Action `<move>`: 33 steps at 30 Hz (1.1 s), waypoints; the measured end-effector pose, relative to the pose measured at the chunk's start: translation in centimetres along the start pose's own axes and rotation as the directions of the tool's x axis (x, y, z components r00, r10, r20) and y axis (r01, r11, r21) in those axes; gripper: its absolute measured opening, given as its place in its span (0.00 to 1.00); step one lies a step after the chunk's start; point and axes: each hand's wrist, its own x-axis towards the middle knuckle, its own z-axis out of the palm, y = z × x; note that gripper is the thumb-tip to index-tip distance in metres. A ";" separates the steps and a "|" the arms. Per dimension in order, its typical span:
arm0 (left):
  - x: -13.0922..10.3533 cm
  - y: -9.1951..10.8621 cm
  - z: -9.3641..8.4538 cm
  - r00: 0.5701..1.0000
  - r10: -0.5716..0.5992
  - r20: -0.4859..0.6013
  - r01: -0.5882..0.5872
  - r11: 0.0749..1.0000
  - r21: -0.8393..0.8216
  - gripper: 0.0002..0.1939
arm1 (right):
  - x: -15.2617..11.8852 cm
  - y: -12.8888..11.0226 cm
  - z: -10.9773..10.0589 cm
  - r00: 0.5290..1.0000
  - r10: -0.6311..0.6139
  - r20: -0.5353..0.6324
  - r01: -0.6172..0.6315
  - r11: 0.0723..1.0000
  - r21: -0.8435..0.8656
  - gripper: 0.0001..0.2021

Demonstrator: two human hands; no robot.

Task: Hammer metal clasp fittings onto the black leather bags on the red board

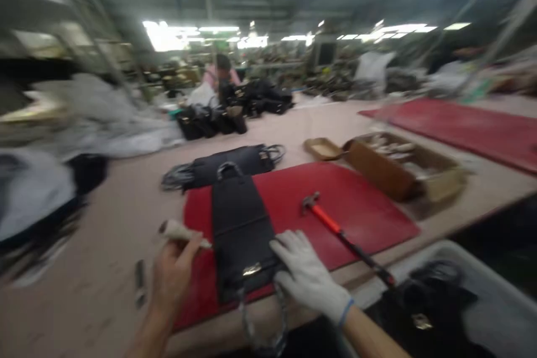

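Observation:
A black bag (241, 224) with a gold clasp and wrapped handles lies flat on a red mat (352, 207). Bare, my left hand (174, 268) grips a small whitish bottle (180, 232), its thin tip pointing at the bag's left edge. My right hand (308, 274), in a white glove with a blue cuff, rests with spread fingers on the bag's right side near the clasp. To its right, a hammer (331, 224) with a red and black handle lies across the mat.
Behind the mat lies another black bag (235, 162). An open carton (386, 168) of whitish items stands at right, a white bin (490, 302) with black bags below it. Farther back are more black bags (210, 123) and a person (222, 72).

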 end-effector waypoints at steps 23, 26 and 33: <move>0.7 -11.4 -11.7 0.921 -0.389 -0.028 0.222 0.465 0.857 0.25 | 1.6 4.0 5.0 0.975 -0.151 -0.161 0.132 0.984 -0.121 0.25; 1.1 -11.8 -10.3 0.898 -0.439 0.036 0.199 0.476 0.857 0.27 | 1.4 3.5 4.5 0.985 -0.117 -0.127 0.106 0.990 -0.089 0.27; 4.0 -14.3 -9.6 0.722 -0.691 0.026 0.370 0.418 0.830 0.16 | 1.3 2.7 3.9 0.990 -0.088 -0.108 0.085 0.996 -0.037 0.28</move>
